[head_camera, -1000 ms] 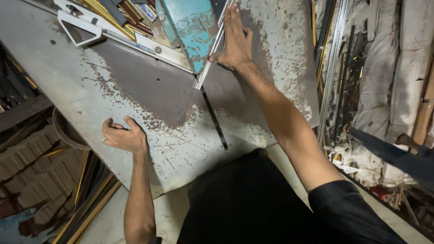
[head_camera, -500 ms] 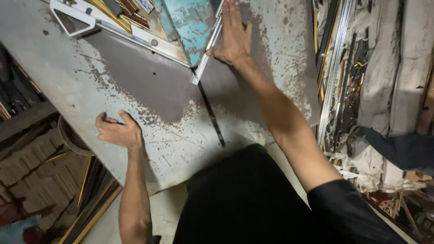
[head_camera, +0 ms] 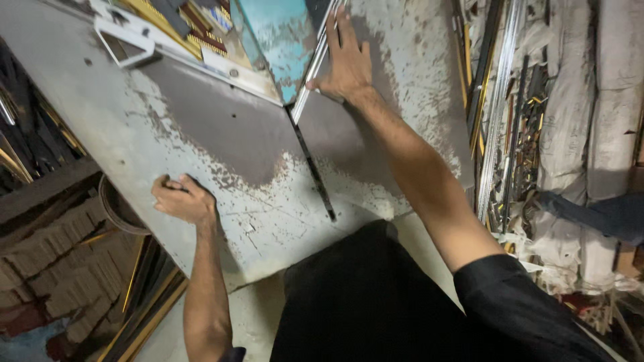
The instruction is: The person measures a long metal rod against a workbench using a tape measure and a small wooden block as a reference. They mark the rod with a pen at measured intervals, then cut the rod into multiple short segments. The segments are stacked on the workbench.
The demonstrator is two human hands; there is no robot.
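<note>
While pinned flat under the open right hand [head_camera: 347, 64], a thin silvery metal strip [head_camera: 314, 67], straight, ribbed, on the worn grey table [head_camera: 221, 141].

The counter [head_camera: 221, 134] is grey, mottled with whitish worn specks around a darker grey patch. A turquoise panel [head_camera: 285, 40] shows flaked paint. The rail [head_camera: 315, 60] looks silvery. The shirt [head_camera: 376, 302] is black.

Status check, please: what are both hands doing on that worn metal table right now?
Left hand curled, resting on grey table. Right hand flat, pressing silver metal strip beside the blade slot. Nothing between them.
</note>
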